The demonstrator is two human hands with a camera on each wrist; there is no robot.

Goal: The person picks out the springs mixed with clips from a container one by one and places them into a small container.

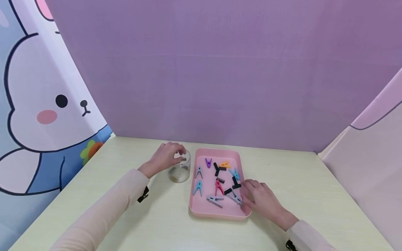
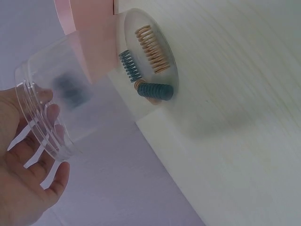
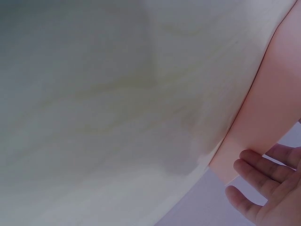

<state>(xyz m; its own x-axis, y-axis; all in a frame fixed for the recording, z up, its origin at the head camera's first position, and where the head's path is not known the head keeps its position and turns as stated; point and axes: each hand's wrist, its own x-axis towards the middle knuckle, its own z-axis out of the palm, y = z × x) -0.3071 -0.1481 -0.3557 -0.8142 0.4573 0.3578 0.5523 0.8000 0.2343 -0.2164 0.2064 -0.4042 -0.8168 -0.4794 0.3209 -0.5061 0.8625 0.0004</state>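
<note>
My left hand point(image 1: 166, 156) is over the mouth of a clear jar point(image 1: 179, 174), its fingertips at the rim. A dark spring point(image 2: 70, 90), blurred, hangs in the jar's upper part just past the fingertips, apart from them as far as the left wrist view shows. On the jar's bottom lie an orange spring point(image 2: 152, 49), a dark teal spring point(image 2: 130, 66) and a thicker teal spring point(image 2: 157, 91). My right hand point(image 1: 263, 198) is at the right rim of a pink tray point(image 1: 216, 215), fingers loosely bent; in its wrist view they lie beside the tray's outer wall.
Inside the tray lie several clothespins, among them a purple clothespin point(image 1: 208, 162), a red clothespin point(image 1: 218, 187) and a grey clothespin point(image 1: 215, 201). Black pieces point(image 1: 236, 183) and a small dark spring point(image 1: 220, 180) lie among them. A purple partition point(image 1: 220, 87) stands behind the table point(image 1: 298, 181).
</note>
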